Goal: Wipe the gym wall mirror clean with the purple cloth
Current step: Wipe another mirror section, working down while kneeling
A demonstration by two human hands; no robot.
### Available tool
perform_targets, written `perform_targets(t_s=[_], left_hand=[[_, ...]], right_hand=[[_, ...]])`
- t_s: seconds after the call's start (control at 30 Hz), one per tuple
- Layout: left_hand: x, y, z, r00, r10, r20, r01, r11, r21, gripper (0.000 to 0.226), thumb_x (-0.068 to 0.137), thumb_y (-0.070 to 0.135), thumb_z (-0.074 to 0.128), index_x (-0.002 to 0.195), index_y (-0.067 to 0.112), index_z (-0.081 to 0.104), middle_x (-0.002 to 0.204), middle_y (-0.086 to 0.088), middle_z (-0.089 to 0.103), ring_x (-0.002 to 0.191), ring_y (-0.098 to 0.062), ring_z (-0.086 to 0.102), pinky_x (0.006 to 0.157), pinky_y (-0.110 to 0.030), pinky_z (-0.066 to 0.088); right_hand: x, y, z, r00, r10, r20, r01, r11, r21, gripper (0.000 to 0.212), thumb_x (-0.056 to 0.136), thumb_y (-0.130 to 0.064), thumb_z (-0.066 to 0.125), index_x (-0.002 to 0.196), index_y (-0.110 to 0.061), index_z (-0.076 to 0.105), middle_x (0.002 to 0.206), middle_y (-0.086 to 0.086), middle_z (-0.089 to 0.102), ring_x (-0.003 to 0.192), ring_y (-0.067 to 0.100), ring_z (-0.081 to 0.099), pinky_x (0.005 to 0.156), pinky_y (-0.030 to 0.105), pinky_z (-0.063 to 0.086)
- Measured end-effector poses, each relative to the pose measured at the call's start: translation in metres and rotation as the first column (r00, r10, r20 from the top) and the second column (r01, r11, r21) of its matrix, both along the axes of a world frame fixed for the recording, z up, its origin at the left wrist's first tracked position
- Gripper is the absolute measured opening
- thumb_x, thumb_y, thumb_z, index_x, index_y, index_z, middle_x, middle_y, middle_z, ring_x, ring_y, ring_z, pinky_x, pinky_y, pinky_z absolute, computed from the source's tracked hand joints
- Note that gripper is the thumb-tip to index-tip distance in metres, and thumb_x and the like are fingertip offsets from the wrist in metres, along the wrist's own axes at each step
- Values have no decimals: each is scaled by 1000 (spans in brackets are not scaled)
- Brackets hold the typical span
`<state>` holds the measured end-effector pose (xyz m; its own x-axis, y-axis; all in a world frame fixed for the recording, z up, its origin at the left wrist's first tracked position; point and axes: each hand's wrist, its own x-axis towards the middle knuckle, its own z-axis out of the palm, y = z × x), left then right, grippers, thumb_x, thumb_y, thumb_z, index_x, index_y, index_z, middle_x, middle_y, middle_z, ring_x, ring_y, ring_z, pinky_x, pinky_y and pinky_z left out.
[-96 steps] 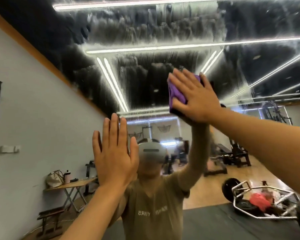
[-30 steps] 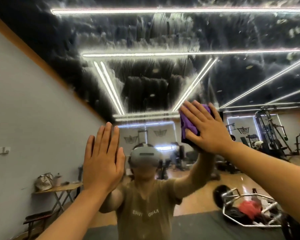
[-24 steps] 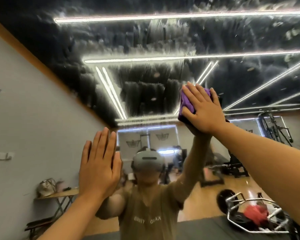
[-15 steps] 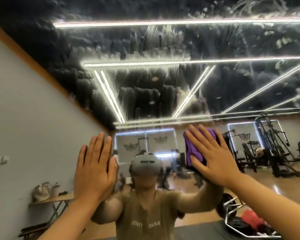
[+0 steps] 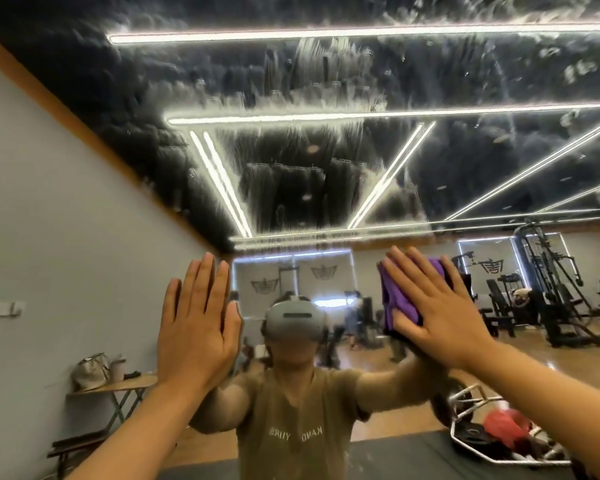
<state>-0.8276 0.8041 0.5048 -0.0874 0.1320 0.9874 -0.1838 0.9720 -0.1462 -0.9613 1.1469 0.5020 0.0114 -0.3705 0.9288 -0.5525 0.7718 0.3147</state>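
Note:
The gym wall mirror [image 5: 309,161] fills the view, and its upper half is covered with whitish streaks and smears. My right hand [image 5: 433,306] lies flat with straight fingers and presses the folded purple cloth [image 5: 397,303] against the glass at centre right. My left hand [image 5: 196,323] is held flat against the mirror to the left of the cloth, fingers straight and together, holding nothing. Between the two hands the glass shows the reflection of a person in a headset and an olive shirt.
The mirror reflects the gym: a grey wall [image 5: 66,237] on the left, a folding table [image 5: 118,386] with a bag, weight machines [image 5: 551,289] at the right, and a hex bar with plates [image 5: 492,431] on the floor mat.
My right hand has slid the cloth down the glass from the streaked area to just below it. The left hand has stayed flat on the mirror.

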Motion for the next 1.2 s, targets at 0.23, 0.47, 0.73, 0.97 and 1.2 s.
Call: perform_targets(t_s=[0.23,0.47,0.73,0.97,1.2], left_hand=[[-3,-2,-1,1000,-3,-8,3,1000,-11,63,103,38,26,161,15,18,169,-8,14,156,-21,9,126,-35,-1],[-3,-4,0,1000,-9,-3,9,1000,0,63,103,40,24,161,14,19,169,-7,13,156,-22,9,126,-32,-5],[-4,-3,0,1000,16,1,-16,1000,7,62,105,40,19,162,16,14,169,-9,11,156,-24,9,125,-35,-4],[-15,2,-6,999,39,-4,-39,996,77,60,108,43,3,162,20,0,171,-3,1,157,-20,2,125,-41,-1],[-8,9,-4,1000,24,-11,-23,997,67,58,108,39,13,161,17,4,169,-7,4,154,-9,-12,123,-29,-14]], right_hand=[[0,-21,71,1000,-8,26,11,990,-137,67,98,-58,21,161,-34,12,169,-10,8,156,12,2,126,43,-6],[1,-18,-17,998,53,-28,-56,988,-142,70,98,-51,34,161,-27,20,169,-3,18,157,19,11,125,52,5],[4,-5,-139,999,-22,-37,21,999,-45,82,87,-48,45,162,-26,21,169,-4,19,155,23,18,122,55,12],[5,4,-115,999,-26,-40,28,998,58,77,92,-52,42,162,-25,23,167,0,26,155,23,20,121,55,14],[-2,-3,16,1000,-30,6,30,1000,-7,71,97,-58,28,161,-30,16,169,-3,16,156,18,12,126,44,-3]])
